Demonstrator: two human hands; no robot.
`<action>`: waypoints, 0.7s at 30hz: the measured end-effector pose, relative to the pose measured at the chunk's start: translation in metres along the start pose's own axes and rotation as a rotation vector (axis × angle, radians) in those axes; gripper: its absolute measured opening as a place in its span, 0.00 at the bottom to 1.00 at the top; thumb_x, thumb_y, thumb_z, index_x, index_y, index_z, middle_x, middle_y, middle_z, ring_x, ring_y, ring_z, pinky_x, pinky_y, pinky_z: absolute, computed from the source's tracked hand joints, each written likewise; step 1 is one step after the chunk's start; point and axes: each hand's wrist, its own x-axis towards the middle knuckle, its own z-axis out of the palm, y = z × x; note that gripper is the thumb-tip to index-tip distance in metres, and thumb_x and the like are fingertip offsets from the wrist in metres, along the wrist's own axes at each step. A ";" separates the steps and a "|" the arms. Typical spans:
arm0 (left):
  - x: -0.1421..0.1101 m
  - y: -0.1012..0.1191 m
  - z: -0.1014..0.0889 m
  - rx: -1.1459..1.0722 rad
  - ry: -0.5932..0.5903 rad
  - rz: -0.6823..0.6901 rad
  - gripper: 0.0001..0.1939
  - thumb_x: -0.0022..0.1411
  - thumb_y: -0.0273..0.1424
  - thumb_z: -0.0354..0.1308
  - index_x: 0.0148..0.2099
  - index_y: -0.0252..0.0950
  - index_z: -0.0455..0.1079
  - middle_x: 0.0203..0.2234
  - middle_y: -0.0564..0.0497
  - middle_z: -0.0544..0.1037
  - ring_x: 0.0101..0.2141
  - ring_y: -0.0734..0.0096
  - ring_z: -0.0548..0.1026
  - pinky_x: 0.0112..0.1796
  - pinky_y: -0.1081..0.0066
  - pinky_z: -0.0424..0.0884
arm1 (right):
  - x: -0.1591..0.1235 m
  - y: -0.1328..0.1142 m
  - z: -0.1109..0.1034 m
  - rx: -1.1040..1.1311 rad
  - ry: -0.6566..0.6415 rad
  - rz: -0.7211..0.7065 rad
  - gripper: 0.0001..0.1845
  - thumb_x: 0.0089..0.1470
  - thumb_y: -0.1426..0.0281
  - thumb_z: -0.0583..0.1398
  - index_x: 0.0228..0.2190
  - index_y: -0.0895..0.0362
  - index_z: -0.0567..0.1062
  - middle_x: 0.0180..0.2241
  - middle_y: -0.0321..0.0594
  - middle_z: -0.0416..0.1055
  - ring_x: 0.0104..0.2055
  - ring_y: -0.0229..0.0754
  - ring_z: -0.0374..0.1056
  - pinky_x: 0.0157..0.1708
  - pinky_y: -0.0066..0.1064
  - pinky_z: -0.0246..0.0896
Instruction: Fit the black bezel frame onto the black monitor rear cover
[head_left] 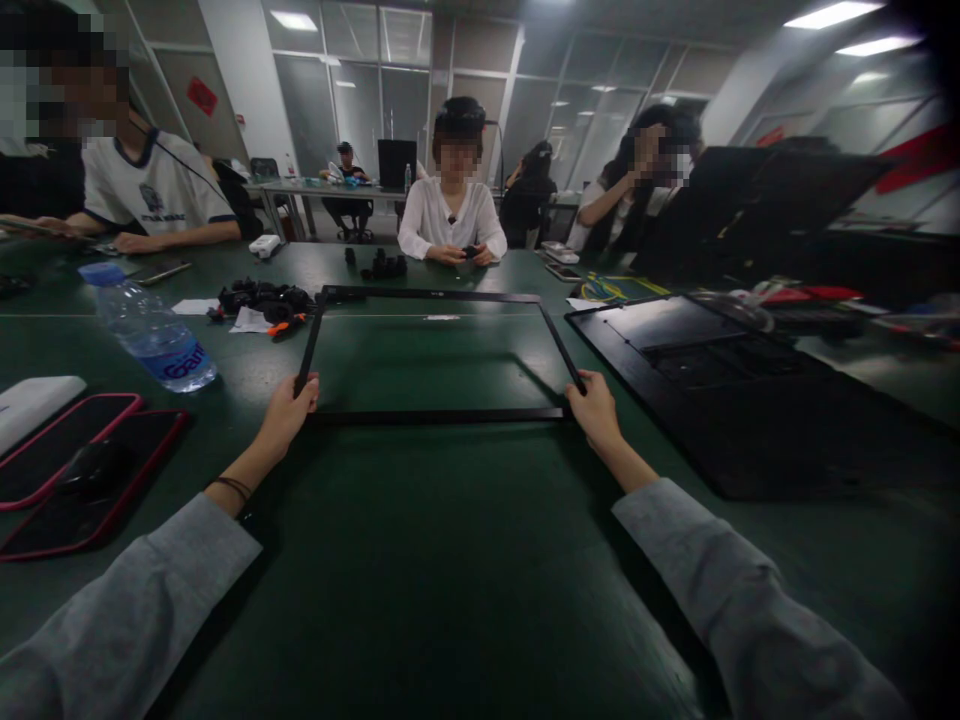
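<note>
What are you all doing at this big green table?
A person in grey sleeves holds a thin black frame flat on the green table, left hand on its near left corner, right hand on its near right corner. A black panel lies to the right, a water bottle and two phones to the left. Across the table, a person in white handles a small black part.
</note>
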 end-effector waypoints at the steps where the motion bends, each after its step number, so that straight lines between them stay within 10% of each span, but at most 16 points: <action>1: 0.001 -0.001 0.000 0.008 -0.003 -0.003 0.24 0.51 0.42 0.65 0.46 0.33 0.70 0.22 0.59 0.68 0.22 0.75 0.66 0.26 0.72 0.60 | 0.000 0.000 0.000 -0.007 -0.014 0.005 0.24 0.48 0.65 0.60 0.48 0.55 0.73 0.36 0.45 0.77 0.41 0.52 0.74 0.48 0.47 0.67; 21: -0.003 0.005 -0.001 0.137 -0.009 0.002 0.13 0.54 0.35 0.62 0.39 0.34 0.76 0.25 0.50 0.78 0.24 0.70 0.73 0.27 0.72 0.67 | -0.006 -0.010 -0.001 0.089 0.024 -0.024 0.17 0.45 0.70 0.62 0.41 0.55 0.79 0.41 0.47 0.78 0.48 0.51 0.75 0.56 0.48 0.66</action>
